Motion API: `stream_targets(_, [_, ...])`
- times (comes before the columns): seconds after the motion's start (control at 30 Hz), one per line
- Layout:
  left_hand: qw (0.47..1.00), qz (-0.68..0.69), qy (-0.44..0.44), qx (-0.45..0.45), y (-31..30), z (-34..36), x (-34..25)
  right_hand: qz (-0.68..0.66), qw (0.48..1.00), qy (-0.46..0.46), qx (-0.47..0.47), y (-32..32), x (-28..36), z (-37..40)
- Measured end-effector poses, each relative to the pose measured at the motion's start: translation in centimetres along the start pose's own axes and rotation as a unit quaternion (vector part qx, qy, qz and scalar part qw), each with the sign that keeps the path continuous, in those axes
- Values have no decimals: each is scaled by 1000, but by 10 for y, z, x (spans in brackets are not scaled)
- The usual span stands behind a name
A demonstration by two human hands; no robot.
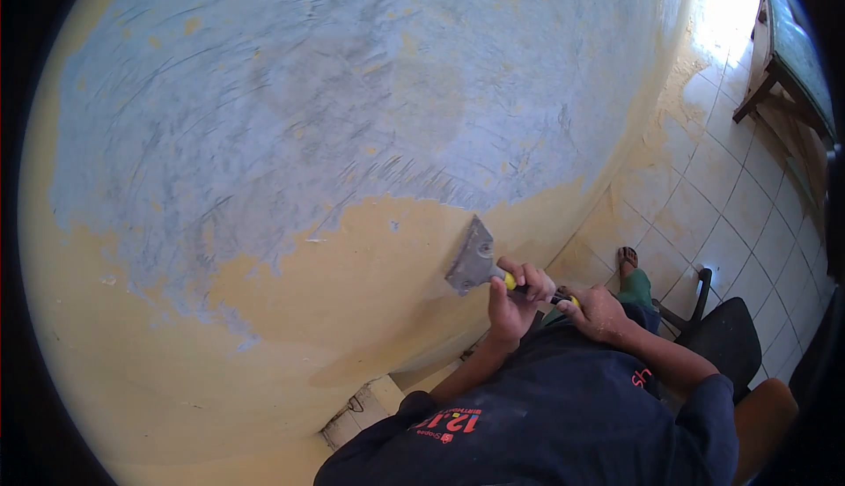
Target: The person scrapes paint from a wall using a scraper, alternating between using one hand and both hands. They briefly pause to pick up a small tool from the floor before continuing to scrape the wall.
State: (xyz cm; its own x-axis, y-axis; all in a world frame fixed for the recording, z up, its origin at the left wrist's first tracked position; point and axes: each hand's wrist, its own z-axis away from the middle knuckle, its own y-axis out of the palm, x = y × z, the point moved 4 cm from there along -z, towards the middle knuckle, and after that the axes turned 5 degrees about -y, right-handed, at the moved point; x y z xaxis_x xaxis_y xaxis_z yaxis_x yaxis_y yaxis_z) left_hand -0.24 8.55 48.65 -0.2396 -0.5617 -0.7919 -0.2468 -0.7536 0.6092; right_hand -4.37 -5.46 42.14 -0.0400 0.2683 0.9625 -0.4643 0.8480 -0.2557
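A wide-bladed scraper (473,261) with a black and yellow handle is held in both of my hands, its blade close to the wall. My left hand (515,305) wraps the handle just behind the blade. Farther back, my right hand (600,314) is closed round the handle's end. Yellow paint (378,266) covers the part of the wall around the blade. Beyond it spreads a large bare grey-blue patch (343,99), streaked with scrape marks and dotted with yellow flecks.
Pale floor tiles (695,195) run along the wall, with yellowish dust on them near its foot. A black chair (726,341) stands behind my right arm. At the upper right is a green-topped table (797,41). A pale box-like object (365,411) sits low by my left elbow.
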Motion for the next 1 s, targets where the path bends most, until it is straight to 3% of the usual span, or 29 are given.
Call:
stream_targets(0.1, [998,3,-21,-61,-9,2,17,8,1000,29,-10,1,-8,3])
stream_targets(0.4, [996,-4,-24,-86,-14,6,6,-45,999,13,1,19,-6,-7])
stream_targets(1.0, [998,4,-16,-69,-10,3,1,-47,999,11,-21,21,-1,-7])
